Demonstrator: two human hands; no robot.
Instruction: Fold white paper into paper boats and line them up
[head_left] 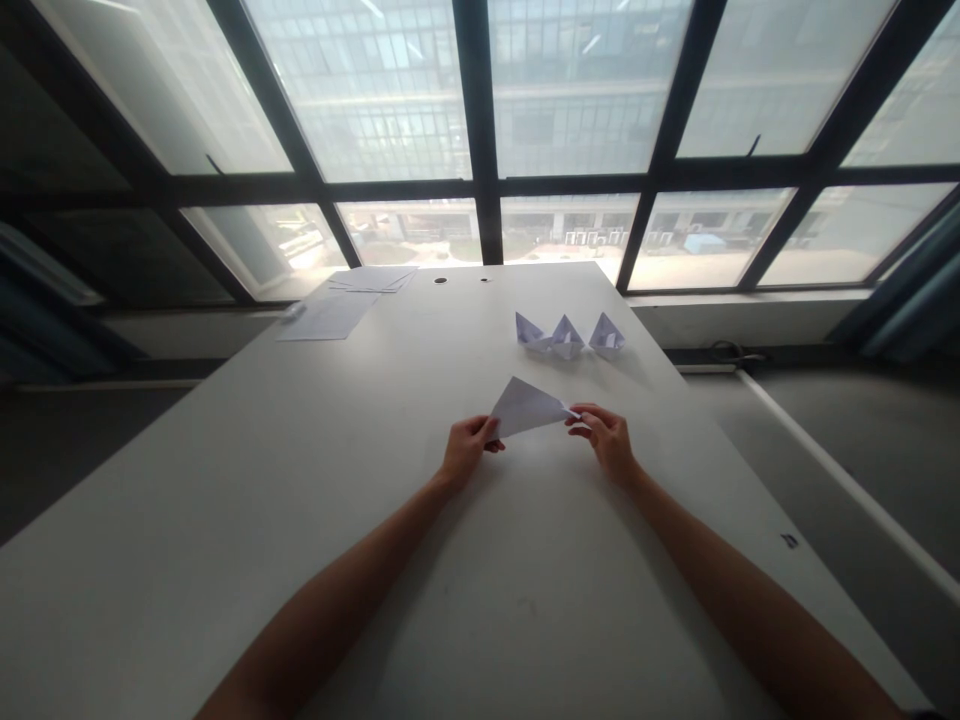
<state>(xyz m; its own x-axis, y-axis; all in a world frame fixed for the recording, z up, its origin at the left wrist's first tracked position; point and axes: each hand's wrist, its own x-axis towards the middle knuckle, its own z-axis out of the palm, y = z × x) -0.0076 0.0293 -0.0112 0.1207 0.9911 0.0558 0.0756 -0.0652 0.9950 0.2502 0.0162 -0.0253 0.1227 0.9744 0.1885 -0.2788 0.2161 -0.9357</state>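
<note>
A folded sheet of white paper [526, 408], roughly triangular with its peak pointing away from me, is held up between both hands just above the table. My left hand [470, 446] pinches its left corner between thumb and fingers. At the right corner, my right hand [602, 436] grips a narrow folded point with thumb and forefinger, the other fingers curled beneath. Beyond the hands, three folded paper boats stand in a row: a left boat [531, 335], a middle boat [566, 340] close against it, and a right boat [607, 337] slightly apart.
Flat white paper sheets [330, 316] lie at the table's far left, partly overlapping. The white table [300, 520] reaches toward large windows with dark frames [480, 120]. A small dark mark or object [789, 541] sits near the right edge. Two round dark spots show at the far end.
</note>
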